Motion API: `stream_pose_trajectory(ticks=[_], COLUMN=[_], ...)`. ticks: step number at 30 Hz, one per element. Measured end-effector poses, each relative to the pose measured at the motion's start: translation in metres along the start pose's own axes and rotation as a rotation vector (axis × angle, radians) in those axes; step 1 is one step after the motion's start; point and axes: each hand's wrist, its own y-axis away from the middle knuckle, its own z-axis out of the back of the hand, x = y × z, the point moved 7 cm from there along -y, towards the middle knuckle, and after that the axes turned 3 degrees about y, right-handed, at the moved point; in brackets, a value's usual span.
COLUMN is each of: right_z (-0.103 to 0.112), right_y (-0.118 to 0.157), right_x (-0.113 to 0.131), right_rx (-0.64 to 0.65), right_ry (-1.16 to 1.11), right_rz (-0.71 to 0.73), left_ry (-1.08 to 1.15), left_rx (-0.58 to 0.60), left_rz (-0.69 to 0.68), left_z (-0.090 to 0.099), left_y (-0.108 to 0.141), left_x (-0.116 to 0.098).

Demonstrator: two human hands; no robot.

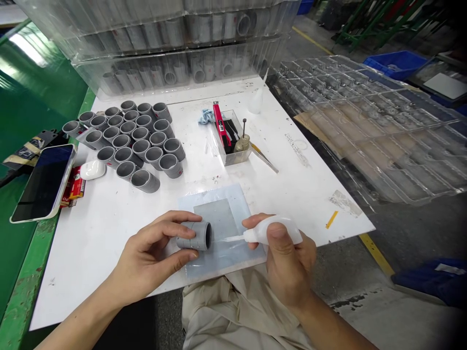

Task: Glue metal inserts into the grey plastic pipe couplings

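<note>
Between the thumb and fingers of my left hand (156, 248) is a short grey plastic tube (195, 236), lying sideways with its open end to the right. My right hand (288, 257) grips a white squeeze bottle (282, 228) with a long thin nozzle. The nozzle points left at the tube's open end; whether its fine tip reaches inside I cannot tell. Under both hands lies a pale blue sheet (237, 199) with a grey square pad (213, 214) on it. Several similar grey tubes (146, 180) stand upright in rows at the left of the white table (306, 194).
A clear box (237, 158) holds a red-handled cutter (219, 121) and a small jar (242, 143). Tweezers (266, 160) lie beside it. Another white bottle (256, 101) stands behind. Clear trays of tubes (146, 82) are stacked at the back. A phone (44, 180) is at left.
</note>
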Motion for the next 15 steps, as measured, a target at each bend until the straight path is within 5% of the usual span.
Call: stream_pose_trajectory(ticks=[15], right_z=[0.0001], right_y=[-0.0022], right_x=[-0.0027], right_rx=[-0.009], right_ry=[0.015], right_rz=[-0.09], left_ry=[-0.015], left_rx=[0.005], left_rz=[0.013], left_z=[0.0004], left_y=[0.0001], left_x=[0.0013])
